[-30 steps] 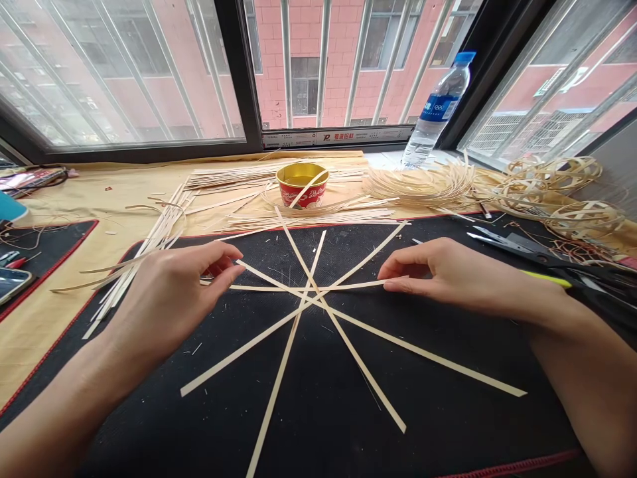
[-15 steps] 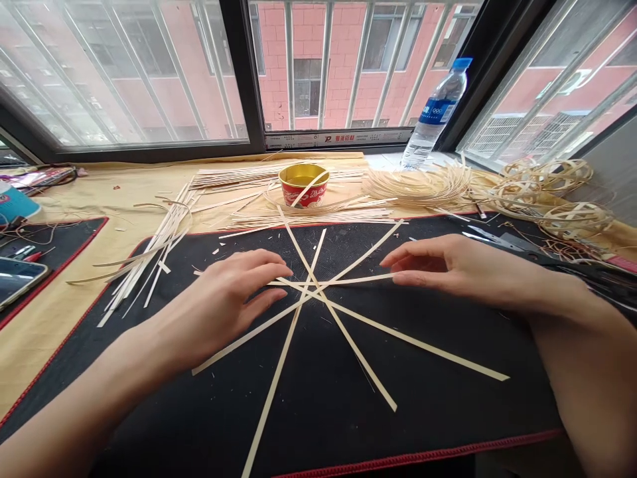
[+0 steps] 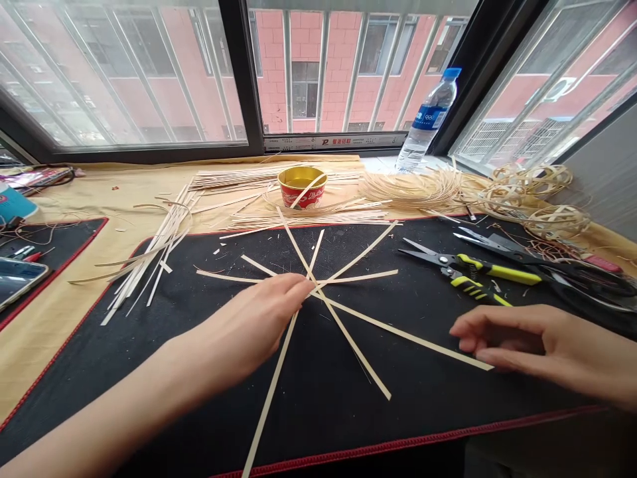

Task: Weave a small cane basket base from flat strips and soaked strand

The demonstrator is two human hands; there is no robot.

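Observation:
Several pale flat bamboo strips (image 3: 358,355) cross in a star shape on the black mat (image 3: 209,425). My left hand (image 3: 273,302) is at their crossing point, fingers pressed together over the strips there; its fingertips hide part of the crossing. My right hand (image 3: 537,345) hovers at the right, fingers curved and apart with nothing between them. The end of one long strip (image 3: 478,360) lies just beside its fingertips. Behind that hand, yellow-and-black pliers-like shears (image 3: 462,265) rest on the mat with their blades spread.
A red and gold bowl (image 3: 302,189) stands at the back among bundled strips (image 3: 308,219). More loose strips (image 3: 154,259) lie at the left. Coiled strips (image 3: 413,186), a water bottle (image 3: 428,123) and black scissors (image 3: 562,275) are at the right. A phone (image 3: 20,282) lies far left.
My left hand has moved right onto the crossing and its fingers have closed there. My right hand has left the strip's right end and moved right and nearer, uncovering the shears.

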